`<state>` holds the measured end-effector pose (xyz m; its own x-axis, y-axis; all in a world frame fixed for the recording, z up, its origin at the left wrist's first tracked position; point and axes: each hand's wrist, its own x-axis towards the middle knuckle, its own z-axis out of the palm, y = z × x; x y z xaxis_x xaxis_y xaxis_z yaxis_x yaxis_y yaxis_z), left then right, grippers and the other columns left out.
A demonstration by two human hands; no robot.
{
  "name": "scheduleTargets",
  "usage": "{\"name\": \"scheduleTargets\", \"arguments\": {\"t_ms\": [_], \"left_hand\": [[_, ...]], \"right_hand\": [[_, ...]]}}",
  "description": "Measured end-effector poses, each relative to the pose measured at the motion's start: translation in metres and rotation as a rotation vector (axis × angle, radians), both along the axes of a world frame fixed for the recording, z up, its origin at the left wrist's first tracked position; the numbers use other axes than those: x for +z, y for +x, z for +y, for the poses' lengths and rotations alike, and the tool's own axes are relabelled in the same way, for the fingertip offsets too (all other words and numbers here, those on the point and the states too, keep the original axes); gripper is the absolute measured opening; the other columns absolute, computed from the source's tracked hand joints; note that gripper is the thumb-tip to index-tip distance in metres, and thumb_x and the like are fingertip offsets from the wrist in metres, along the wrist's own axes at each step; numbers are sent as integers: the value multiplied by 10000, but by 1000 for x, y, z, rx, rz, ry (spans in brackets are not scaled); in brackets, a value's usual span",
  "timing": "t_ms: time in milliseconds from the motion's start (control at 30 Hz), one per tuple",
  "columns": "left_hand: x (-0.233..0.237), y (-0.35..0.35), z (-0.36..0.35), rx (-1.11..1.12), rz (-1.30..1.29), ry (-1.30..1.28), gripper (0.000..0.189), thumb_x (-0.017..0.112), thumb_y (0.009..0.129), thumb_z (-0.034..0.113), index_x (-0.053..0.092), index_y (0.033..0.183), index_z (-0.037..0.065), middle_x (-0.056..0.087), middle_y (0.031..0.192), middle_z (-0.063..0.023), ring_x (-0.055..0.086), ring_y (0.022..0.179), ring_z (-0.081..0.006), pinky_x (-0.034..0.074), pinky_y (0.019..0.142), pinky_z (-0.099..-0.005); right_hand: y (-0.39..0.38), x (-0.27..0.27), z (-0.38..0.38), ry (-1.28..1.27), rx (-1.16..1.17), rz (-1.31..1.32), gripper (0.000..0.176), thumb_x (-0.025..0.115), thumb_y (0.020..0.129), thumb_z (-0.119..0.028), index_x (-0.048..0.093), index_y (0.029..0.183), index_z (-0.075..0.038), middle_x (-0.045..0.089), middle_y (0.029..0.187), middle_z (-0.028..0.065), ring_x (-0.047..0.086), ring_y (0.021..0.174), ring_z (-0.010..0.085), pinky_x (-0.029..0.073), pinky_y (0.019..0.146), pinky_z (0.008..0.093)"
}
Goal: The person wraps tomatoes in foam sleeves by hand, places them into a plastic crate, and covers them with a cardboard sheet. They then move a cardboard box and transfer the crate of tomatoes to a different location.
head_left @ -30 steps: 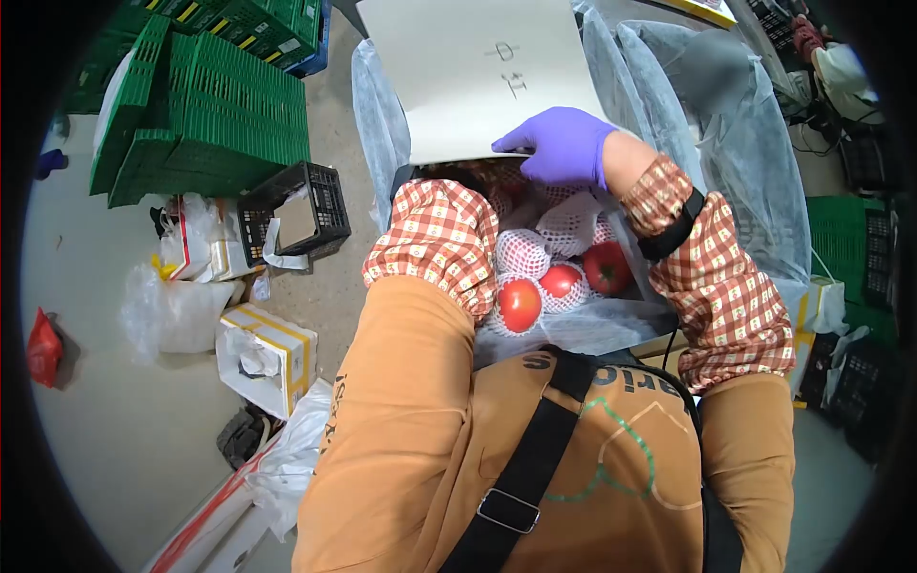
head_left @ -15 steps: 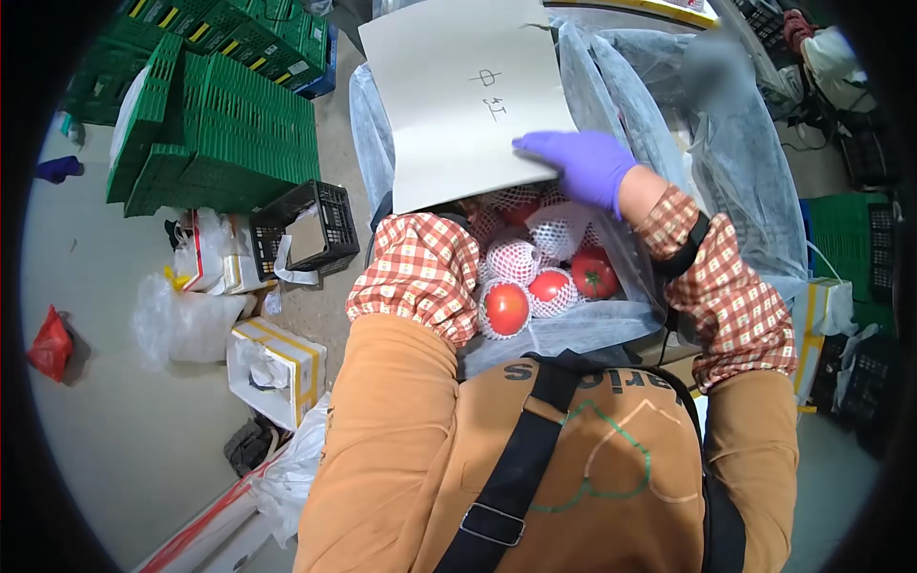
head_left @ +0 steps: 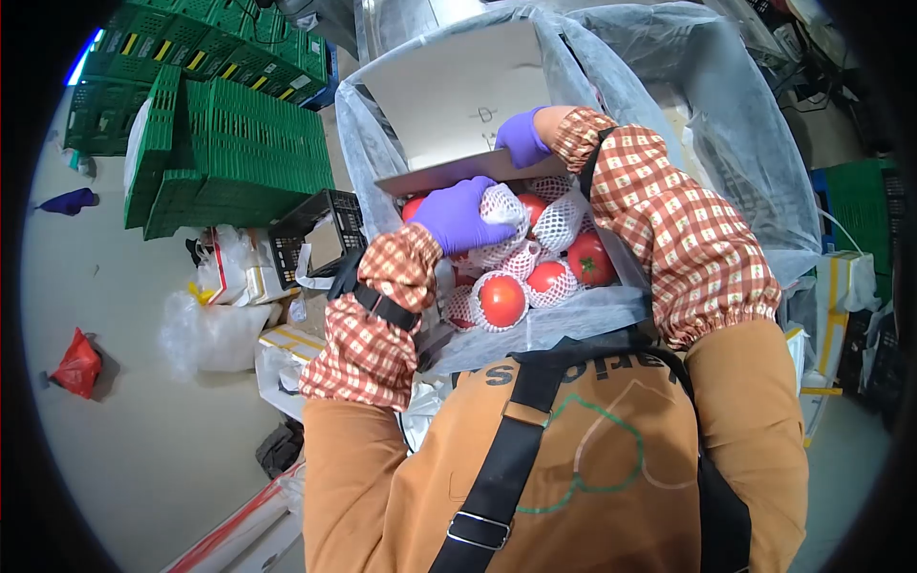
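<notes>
Red, round tomatoes (head_left: 502,302), most in white foam-net sleeves, lay bunched inside a pale, translucent sheet liner (head_left: 607,310) just in front of the person's body. One bare tomato with a green calyx (head_left: 590,260) sat at the right side of the bunch.

Main change: the left hand (head_left: 458,216), purple-gloved, had come into view above the fruit; half a second earlier the white, flat, handwritten board (head_left: 449,86) hid it. Its grip appeared curled around a white foam-net bundle (head_left: 499,202); contents not clear, nor whether its weight was borne.

The board now leaned further back, toward the liner's far end, a darker strip along its lower edge. The right hand (head_left: 522,139), also purple-gloved, touched it near the writing; could not tell whether that grip was clamped or merely resting. Judgement: with the board tipped away, more fruit lay within the left hand's reach.

Further out, left: a black plastic crate (head_left: 354,216), then a stack of green plastic panels (head_left: 248,143).
</notes>
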<state>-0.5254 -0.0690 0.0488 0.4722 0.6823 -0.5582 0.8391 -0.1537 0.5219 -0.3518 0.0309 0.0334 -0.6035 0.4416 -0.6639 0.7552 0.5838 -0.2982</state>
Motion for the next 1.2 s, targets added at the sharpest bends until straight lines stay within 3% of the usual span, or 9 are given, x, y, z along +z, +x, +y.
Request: {"name": "scheduleTargets", "arguments": {"t_ms": [133,300,400,567,600,800,900,1033,1200], "left_hand": [[20,-20,-28,38,-175,116,706,756,717,451,524,1262,66,611,1177,-184,622,1056,-290,488,921,-368],[35,-57,-14,531,-892,13,452,623,894,211,515,1263,-26,619,1148,-97,611,1026,-183,478,909,-313],[60,-44,23,829,-1027,10,589,636,897,310,444,1329,-42,566,1236,-140,573,1098,-187,460,937,-318],[9,-36,71,413,-402,795,853,722,792,438,345,1392,-36,455,1330,-257,473,1230,-351,393,1026,-379],[32,-28,56,340,-407,859,678,717,826,342,446,1340,-7,501,1346,-169,500,1228,-270,392,1021,-353],[-1,-27,-5,76,95,219,411,644,846,368,634,1080,30,658,1031,-170,641,937,-328,503,849,-421],[-68,-28,-8,92,402,592,365,621,842,406,692,966,71,687,939,-152,664,900,-324,519,807,-446],[-58,-2,37,67,651,17,540,655,814,449,600,1200,74,627,1180,-170,620,1061,-332,507,883,-435],[-94,-11,44,34,638,260,635,741,721,415,573,1250,107,623,1192,-163,612,1082,-316,503,902,-427]], "right_hand": [[-11,-35,-8,0,27,-21,360,617,756,-175,689,1105,-128,691,1045,136,656,958,310,507,820,394],[-9,-31,-16,66,-16,-34,370,644,729,-147,692,1096,-140,692,1011,135,662,935,306,515,815,394],[-5,-37,-19,78,-110,-3,393,635,709,-123,690,1097,-142,693,1005,134,663,936,304,517,815,392],[8,-31,-28,141,-150,79,401,588,748,-128,669,1138,-180,673,1078,123,636,1004,308,496,869,392],[9,-31,-30,147,-156,85,402,582,764,-135,660,1153,-198,668,1086,126,627,1023,313,487,889,396],[12,-27,-29,227,-354,202,379,572,776,-133,664,1132,-226,674,1055,120,637,990,318,498,851,405],[9,-19,-25,256,-368,130,369,559,782,-132,666,1118,-241,677,1043,113,642,974,320,504,829,413],[7,-19,-23,265,-367,195,359,554,784,-149,665,1112,-241,677,1039,116,644,973,317,505,828,420],[14,-17,-21,274,-359,199,365,535,790,-139,659,1123,-220,672,1067,117,640,982,326,503,840,421]]}}
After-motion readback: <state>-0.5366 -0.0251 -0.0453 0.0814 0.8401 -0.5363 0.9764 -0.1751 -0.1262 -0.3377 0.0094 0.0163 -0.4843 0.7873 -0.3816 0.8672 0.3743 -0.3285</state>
